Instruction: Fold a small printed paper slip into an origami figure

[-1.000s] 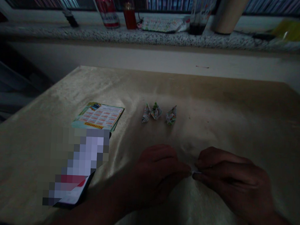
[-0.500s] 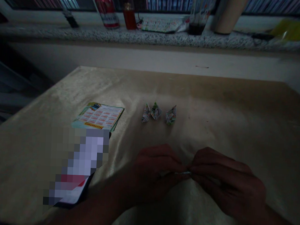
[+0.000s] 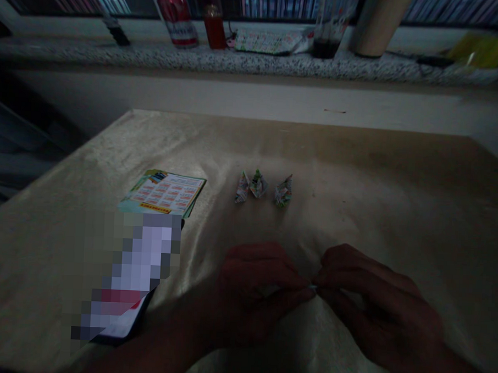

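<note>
Apparently, three folded paper shapes [image 3: 258,186] are already formed: I see them in a loose row mid-worktop [image 3: 398,182], between its far edge and the hands. Nearer the front edge, which is out of view, my left hand [image 3: 257,286] and right hand [image 3: 378,307] meet at the fingertips, pinching a small pale piece [image 3: 313,287]. I judge that piece unfinished, but the fingers cover most of it, so I can't tell how much shaping is left. Toward the left edge lie a printed leaflet [image 3: 166,193] and a phone [image 3: 121,325], clear of both hands.
</note>
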The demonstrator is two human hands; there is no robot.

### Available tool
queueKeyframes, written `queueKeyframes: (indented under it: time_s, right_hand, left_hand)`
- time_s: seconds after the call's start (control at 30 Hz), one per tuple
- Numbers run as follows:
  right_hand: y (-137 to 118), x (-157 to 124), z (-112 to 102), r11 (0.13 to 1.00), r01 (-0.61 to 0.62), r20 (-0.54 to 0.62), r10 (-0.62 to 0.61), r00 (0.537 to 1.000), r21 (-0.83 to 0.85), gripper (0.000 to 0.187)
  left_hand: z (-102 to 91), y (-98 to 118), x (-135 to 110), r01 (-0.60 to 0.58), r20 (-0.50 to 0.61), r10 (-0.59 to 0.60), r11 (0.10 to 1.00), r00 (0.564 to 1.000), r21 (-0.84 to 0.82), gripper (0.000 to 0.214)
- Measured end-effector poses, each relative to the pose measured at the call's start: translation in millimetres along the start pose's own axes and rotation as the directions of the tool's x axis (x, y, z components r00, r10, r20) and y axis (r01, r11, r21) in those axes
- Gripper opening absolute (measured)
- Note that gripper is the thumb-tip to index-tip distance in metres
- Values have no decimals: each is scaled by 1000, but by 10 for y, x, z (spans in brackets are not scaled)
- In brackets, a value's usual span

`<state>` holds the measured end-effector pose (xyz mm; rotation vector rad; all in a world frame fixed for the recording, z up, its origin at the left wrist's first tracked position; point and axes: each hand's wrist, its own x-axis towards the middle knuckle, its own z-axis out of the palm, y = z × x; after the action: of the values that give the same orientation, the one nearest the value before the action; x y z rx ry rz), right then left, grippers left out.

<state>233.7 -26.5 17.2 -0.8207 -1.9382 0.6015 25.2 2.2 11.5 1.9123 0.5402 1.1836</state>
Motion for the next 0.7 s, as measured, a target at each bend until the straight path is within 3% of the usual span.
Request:
queueKeyframes:
  time_s: [0.13,0.43,0.53,0.7]
  right_hand:
    - [29,-1,13,995,-40,-23,42,999,95,21]
    - [61,-51,11,989,-79,-37,84,996,123,22]
    - [79,-63,26,990,-108,-37,111,993,92,21]
    - [73,-81,33,972,-213,-167,194,967,-102,20]
  left_hand:
    - [-5,-16,-2,13,-27,-14,999,1000,-43,3]
    - [11,12,11,130,44,-130,991,991,-6,5]
    - [-2,5,7,66,56,-71,995,996,81,4]
    - [-13,-28,-40,-20,-16,24,979,1000,203,14]
